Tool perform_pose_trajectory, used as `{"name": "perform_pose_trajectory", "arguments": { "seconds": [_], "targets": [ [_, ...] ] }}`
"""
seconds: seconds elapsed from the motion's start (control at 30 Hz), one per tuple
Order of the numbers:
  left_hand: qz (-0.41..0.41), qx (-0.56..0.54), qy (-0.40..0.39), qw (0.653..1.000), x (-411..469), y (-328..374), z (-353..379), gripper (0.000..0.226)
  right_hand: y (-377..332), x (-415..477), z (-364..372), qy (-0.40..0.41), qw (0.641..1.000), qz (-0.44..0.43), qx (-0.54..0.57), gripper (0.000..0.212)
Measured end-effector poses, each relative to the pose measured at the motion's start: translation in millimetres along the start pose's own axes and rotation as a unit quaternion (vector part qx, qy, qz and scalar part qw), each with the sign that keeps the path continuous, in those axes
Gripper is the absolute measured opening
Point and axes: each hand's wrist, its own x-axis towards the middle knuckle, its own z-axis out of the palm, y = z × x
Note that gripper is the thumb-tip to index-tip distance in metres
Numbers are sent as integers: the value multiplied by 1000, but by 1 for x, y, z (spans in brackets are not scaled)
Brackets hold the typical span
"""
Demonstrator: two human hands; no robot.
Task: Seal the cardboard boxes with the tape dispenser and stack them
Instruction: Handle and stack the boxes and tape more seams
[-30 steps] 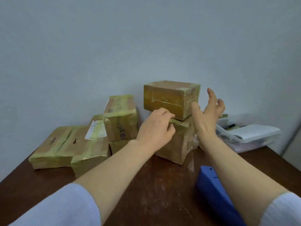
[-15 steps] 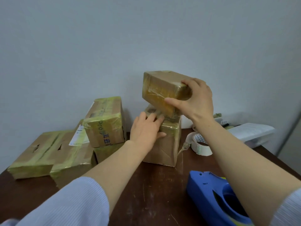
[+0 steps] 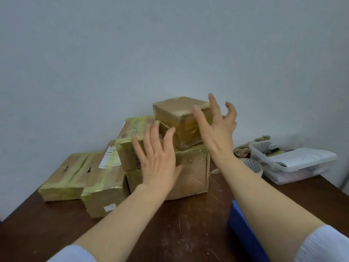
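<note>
Head cam: small box (image 3: 181, 120), cube-ish cardboard under glossy tape, sits skewed atop bigger box (image 3: 192, 174), creased, near wall at back of scratched dark wood table (image 3: 170, 233). L hand (image 3: 158, 163) fingers splayed straight in front of bigger box. R hand (image 3: 217, 129) spread loose by small box's rt face, gripping nothing. Blue plastic tape dispenser (image 3: 243, 233) at near rt edge. Tabletop shows between forearms.

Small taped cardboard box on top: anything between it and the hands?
Nothing visible. The small taped cardboard box sits on the larger brown cardboard box; the right hand and left hand are open beside it.
</note>
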Motion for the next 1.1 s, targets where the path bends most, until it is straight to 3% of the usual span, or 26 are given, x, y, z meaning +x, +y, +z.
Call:
{"name": "perform_pose_trajectory", "arguments": {
  "seconds": [0.07, 0.13, 0.2, 0.4, 0.47, 0.6, 0.67, 0.73, 0.83, 0.9, 0.97, 1.1],
  "targets": [
    [-42, 26, -57, 997, -2, -10, -2, 131, 8, 0, 1, -1, 990, 120, 77, 77],
    [-51, 32, -90, 994, -3, -15, 0, 127, 17, -3, 7, -39, 964, 234, 121, 84],
    [-56, 23, -113, 992, -2, -20, 5, 118, 21, -11, 16, -87, 949, 273, 133, 82],
    [-72, -9, -116, 991, 4, -29, 9, 104, 19, -15, 35, -147, 941, 273, 133, 81],
    [-67, -15, -107, 992, 1, -24, 9, 103, 25, -15, 27, -133, 949, 263, 116, 65],
    [26, -101, -7, 994, -24, -5, 16, 76, 48, -20, -11, -94, 971, 219, -30, 41],
    [91, -170, -50, 980, -41, 14, 16, 60, 57, -29, -36, -116, 967, 192, -125, 28],
    [135, -226, -140, 955, -54, 34, 12, 50, 62, -43, -62, -178, 935, 186, -242, 22],
    [131, -309, -238, 912, -68, 63, 16, 38, 61, -73, -98, -276, 843, 189, -421, 39],
    [49, -371, -298, 878, -76, 79, 19, 32, 59, -95, -120, -280, 805, 185, -490, 68],
    [-66, -441, -339, 828, -81, 91, 24, 34, 56, -114, -138, -294, 791, 200, -498, 85],
    [-151, -490, -380, 769, -89, 101, 25, 61, 65, -136, -141, -411, 728, 191, -514, 66]
  ]
}}
